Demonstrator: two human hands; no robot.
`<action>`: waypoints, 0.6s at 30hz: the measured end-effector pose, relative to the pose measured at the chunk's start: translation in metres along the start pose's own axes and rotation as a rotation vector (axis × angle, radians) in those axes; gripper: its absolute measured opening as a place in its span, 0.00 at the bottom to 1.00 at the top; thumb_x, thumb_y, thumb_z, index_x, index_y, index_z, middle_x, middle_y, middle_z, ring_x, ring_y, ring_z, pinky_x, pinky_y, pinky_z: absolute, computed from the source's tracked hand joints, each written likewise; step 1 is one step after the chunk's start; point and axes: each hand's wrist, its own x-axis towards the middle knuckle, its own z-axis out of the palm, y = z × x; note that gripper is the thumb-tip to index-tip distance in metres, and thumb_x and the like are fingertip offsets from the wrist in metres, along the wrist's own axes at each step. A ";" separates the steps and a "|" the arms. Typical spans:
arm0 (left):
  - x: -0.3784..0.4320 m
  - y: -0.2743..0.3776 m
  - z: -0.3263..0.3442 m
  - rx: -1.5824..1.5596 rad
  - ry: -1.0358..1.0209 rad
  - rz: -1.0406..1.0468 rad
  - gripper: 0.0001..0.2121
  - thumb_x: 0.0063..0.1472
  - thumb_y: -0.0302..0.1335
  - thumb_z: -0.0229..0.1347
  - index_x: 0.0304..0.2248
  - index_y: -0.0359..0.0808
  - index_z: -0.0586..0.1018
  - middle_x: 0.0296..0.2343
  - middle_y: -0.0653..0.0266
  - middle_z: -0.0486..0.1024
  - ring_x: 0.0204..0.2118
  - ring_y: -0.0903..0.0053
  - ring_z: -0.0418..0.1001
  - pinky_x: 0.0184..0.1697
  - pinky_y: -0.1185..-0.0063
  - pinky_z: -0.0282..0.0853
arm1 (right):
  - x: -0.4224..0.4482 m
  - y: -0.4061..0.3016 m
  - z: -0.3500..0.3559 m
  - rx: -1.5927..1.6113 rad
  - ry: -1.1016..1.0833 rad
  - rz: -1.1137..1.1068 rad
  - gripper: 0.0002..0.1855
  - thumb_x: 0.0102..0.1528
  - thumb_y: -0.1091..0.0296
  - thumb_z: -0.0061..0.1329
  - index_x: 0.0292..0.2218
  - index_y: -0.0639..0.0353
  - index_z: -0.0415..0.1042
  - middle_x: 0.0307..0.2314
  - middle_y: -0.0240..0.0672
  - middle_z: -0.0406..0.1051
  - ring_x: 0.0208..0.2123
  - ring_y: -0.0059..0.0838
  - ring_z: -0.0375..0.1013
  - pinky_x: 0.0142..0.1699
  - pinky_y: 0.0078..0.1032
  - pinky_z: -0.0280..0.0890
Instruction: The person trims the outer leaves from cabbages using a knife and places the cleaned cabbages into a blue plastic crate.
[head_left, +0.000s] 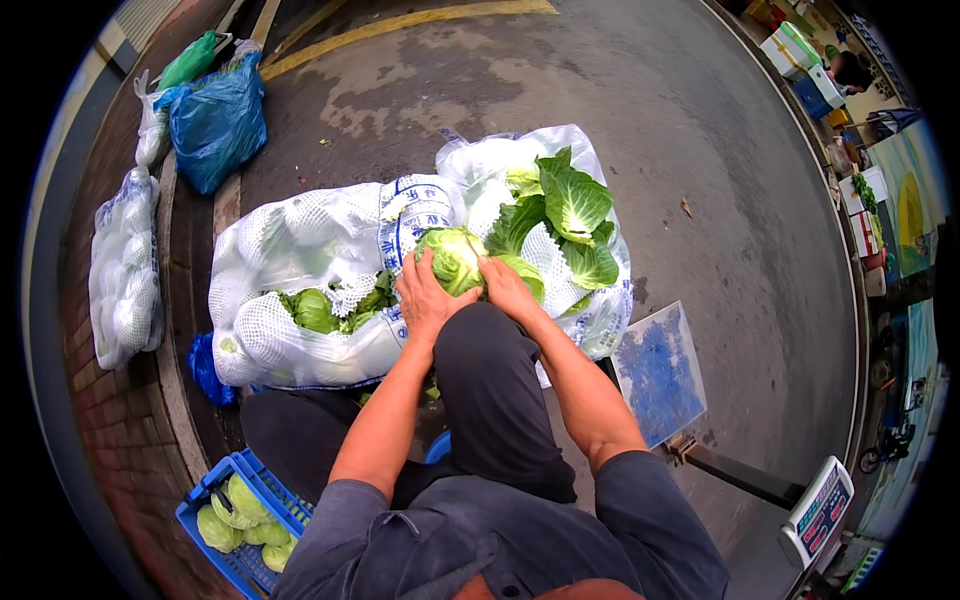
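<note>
A pale green cabbage head (448, 260) sits between my two hands, just beyond my raised knee. My left hand (426, 294) grips its near left side with the fingers spread. On the right side of it, my right hand (508, 283) presses with bent fingers. Beneath and around them lies a large clear plastic sack (300, 217) with blue printing, holding cabbages in white foam net sleeves (262, 330). Loose dark green outer leaves (574, 196) and an empty-looking foam net (541, 262) are heaped on the sack's right part. Cabbage leaves also show through a torn opening at left.
A blue plastic crate (225, 480) with several bare cabbages stands at my lower left. At right is a platform scale (660, 375) with a display head (817, 514). Blue bags (217, 124) and another sack of netted cabbages (126, 270) lie by the kerb.
</note>
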 end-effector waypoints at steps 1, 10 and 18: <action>0.000 0.001 0.000 0.003 -0.013 -0.009 0.49 0.36 0.46 0.72 0.57 0.40 0.61 0.57 0.51 0.56 0.55 0.48 0.59 0.54 0.59 0.62 | 0.000 0.002 0.000 -0.023 0.029 -0.037 0.33 0.64 0.45 0.35 0.47 0.75 0.67 0.42 0.63 0.70 0.48 0.59 0.68 0.53 0.39 0.61; 0.001 0.010 0.003 0.063 -0.028 -0.040 0.48 0.37 0.47 0.71 0.56 0.42 0.61 0.56 0.51 0.57 0.53 0.48 0.61 0.52 0.58 0.64 | 0.018 0.036 0.012 -0.149 0.073 -0.168 0.27 0.65 0.50 0.32 0.37 0.70 0.68 0.35 0.57 0.70 0.40 0.59 0.68 0.47 0.41 0.62; -0.001 -0.022 -0.004 -0.042 0.017 0.059 0.48 0.36 0.49 0.71 0.55 0.38 0.62 0.55 0.50 0.59 0.55 0.51 0.61 0.55 0.61 0.61 | 0.008 0.029 -0.008 0.417 0.082 0.342 0.27 0.61 0.40 0.38 0.45 0.56 0.70 0.19 0.35 0.62 0.14 0.26 0.60 0.16 0.31 0.63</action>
